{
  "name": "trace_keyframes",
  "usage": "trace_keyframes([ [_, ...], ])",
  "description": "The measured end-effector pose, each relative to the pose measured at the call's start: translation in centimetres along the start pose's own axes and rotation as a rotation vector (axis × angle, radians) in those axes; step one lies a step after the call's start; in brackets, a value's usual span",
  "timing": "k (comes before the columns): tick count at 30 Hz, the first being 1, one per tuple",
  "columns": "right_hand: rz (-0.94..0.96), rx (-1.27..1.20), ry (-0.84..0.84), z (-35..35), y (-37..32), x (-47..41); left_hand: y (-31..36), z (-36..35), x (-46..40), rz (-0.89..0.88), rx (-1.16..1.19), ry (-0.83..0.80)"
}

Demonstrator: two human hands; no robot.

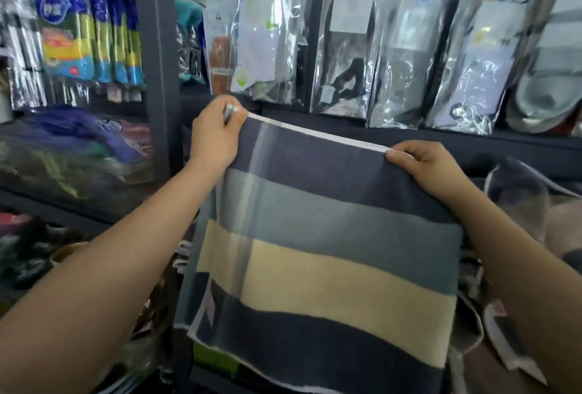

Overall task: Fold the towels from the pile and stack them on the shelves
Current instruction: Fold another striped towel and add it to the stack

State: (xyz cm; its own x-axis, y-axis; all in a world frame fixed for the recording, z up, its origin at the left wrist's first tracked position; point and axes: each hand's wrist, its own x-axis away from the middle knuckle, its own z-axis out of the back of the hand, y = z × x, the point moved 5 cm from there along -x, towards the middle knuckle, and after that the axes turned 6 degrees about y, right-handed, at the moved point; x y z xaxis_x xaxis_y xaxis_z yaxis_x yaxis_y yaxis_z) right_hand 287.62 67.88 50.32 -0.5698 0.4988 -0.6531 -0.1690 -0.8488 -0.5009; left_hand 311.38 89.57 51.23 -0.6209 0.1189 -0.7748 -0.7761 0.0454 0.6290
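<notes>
**Striped towel held up before the shelves**

Shop shelving [157, 47] is filling the background, with bagged goods [406, 56] hanging behind. Both hands are pinching the white top edge of a striped towel [330, 236]: the left hand [217, 133] is gripping the upper left corner, the right hand [425, 163] the upper right. It is hanging between the forearms, above more towels [516, 192] lying lower right.

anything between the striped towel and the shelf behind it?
Nothing visible. The left hand and right hand hold the striped towel up by its top corners, and the dark shelf edge shows just past the top hem. Hanging plastic packets sit above that shelf. The shelf surface itself is hidden.
</notes>
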Motion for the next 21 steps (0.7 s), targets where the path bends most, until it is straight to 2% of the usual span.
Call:
trace_keyframes([
  [4, -0.064, 0.169, -0.115, -3.0, 5.2, -4.9, -2.5, -5.0, -2.9, 0.017, -0.148, -0.065],
  [9, -0.119, 0.462, -0.298, -9.4, 11.0, -7.6, -8.3, -10.3, -2.7, 0.161, -0.309, -0.164],
  [13, -0.075, 0.715, -0.46, -13.9, 13.7, -7.1, -12.8, -12.1, -0.4, 0.269, -0.551, -0.453],
  [15, -0.017, 0.673, -0.51, -15.8, 13.1, -6.9, -13.2, -11.4, 0.5, 0.198, -0.685, -0.57],
  [17, 0.088, 0.484, -0.496, -17.2, 10.4, -6.9, -11.8, -9.6, 1.3, 0.111, -0.684, -0.569],
  [21, 0.584, 0.167, -0.439, -19.5, -0.2, -4.7, -7.4, -3.7, 4.2, 0.042, -0.601, -0.478],
])
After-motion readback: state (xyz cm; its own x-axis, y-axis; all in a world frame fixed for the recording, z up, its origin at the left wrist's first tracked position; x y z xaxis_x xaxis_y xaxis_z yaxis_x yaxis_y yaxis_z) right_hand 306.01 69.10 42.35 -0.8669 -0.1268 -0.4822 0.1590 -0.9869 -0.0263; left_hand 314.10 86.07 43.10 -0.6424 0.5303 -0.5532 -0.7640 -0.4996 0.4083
